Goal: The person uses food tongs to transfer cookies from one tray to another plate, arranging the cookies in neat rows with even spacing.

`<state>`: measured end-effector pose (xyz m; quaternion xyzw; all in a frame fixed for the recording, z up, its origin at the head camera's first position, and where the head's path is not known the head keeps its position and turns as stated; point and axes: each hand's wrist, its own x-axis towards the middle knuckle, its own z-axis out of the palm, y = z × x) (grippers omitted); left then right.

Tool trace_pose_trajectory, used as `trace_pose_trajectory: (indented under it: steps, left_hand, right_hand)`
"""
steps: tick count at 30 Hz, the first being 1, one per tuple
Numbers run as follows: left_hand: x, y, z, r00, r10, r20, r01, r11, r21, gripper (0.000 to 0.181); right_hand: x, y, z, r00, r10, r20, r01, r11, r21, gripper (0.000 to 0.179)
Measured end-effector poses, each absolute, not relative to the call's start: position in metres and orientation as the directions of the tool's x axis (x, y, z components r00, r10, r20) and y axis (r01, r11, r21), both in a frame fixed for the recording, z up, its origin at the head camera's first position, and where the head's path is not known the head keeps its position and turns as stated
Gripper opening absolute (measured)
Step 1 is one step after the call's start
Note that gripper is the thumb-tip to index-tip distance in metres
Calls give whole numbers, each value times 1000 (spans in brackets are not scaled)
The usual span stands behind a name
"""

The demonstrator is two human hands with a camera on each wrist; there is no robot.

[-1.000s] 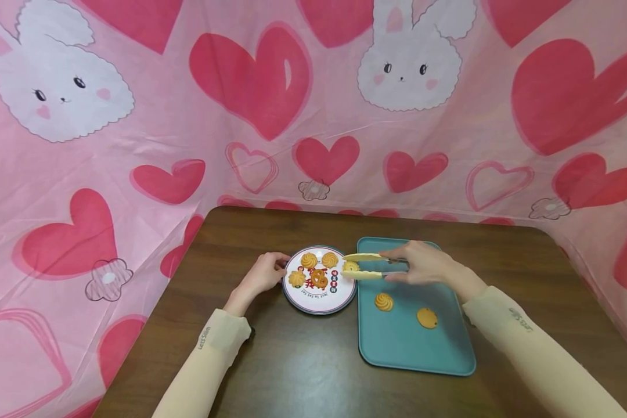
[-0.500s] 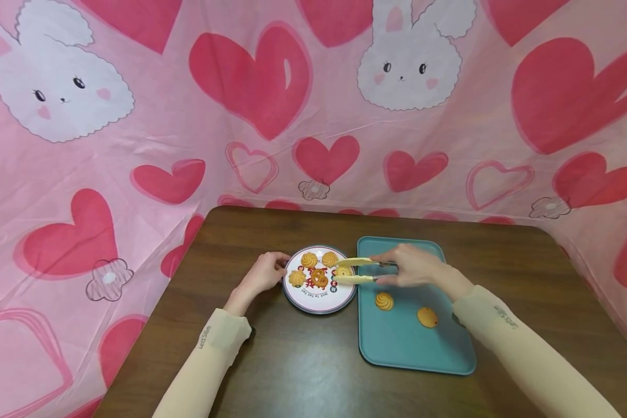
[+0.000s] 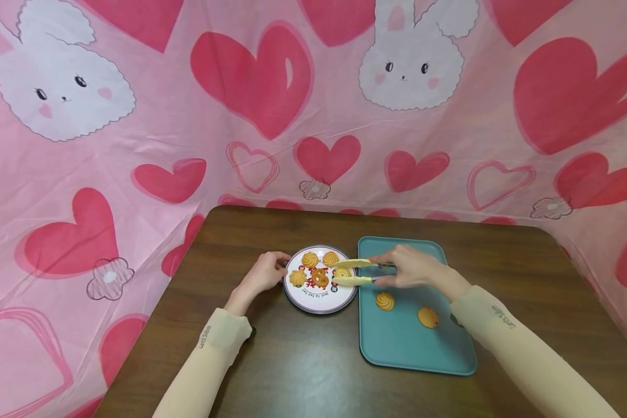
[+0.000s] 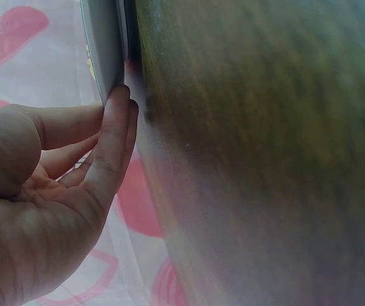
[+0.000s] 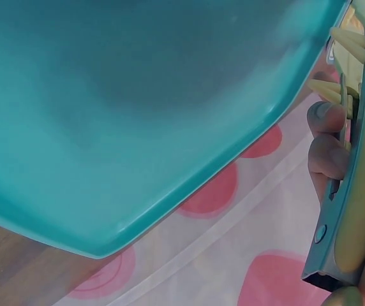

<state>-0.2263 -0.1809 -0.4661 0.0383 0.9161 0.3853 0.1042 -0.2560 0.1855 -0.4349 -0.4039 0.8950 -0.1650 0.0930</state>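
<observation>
My left hand [image 3: 263, 271] pinches the left rim of a round white plate [image 3: 339, 299] with red print. In the left wrist view, the thumb presses the plate's edge [image 4: 103, 44] from one side and fingers from the other. My right hand [image 3: 410, 266] grips metal tongs [image 3: 356, 281] with pale yellow tips, reaching over the plate's right side. Between those tips is a pale round cookie [image 3: 342, 271]; whether both tips touch it cannot be told. Several cookies share the plate, among them a swirled cookie [image 3: 310, 259] and a pretzel-shaped cookie [image 3: 320, 278].
Right beside the plate lies a teal tray [image 3: 413, 354]. It bears a swirled cookie [image 3: 384, 301] and a flat round cookie [image 3: 428, 317]. Everything stands on a dark wooden table [image 3: 271, 371], with a pink heart-print cloth [image 3: 251, 110] hanging behind.
My right hand has moved left, bringing the tongs and the cookie from the plate's right edge farther in over the plate. The left hand has stayed at the rim.
</observation>
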Motion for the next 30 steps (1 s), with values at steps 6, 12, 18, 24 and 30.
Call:
trace_pose_trajectory:
  steps: [6,12,18,24,30]
  left_hand:
    - [-225,-181,-466,-975,149,-165,-15,698,716,34]
    - [-225,-181,-465,-974,149,-168,-17,696,718,34]
    - [-226,-181,-465,-974,152,-170,-20,684,729,35]
    - [-225,-181,-465,-974,154,-168,-18,683,730,35]
    - [-224,-182,-465,-975,152,-161,-11,692,722,34]
  right_hand:
    - [-256,185,-435,-660,-750,-44,-685,624,-376,61]
    - [-256,185,-436,-657,-753,-42,-687,620,-379,61]
    - [-257,187,-437,-659,-751,-46,-686,625,-372,64]
    - [-256,186,-434,-672,-738,-63,-671,643,-369,66]
    - [-255,189,-434,-673,-737,-63,-670,643,-371,72]
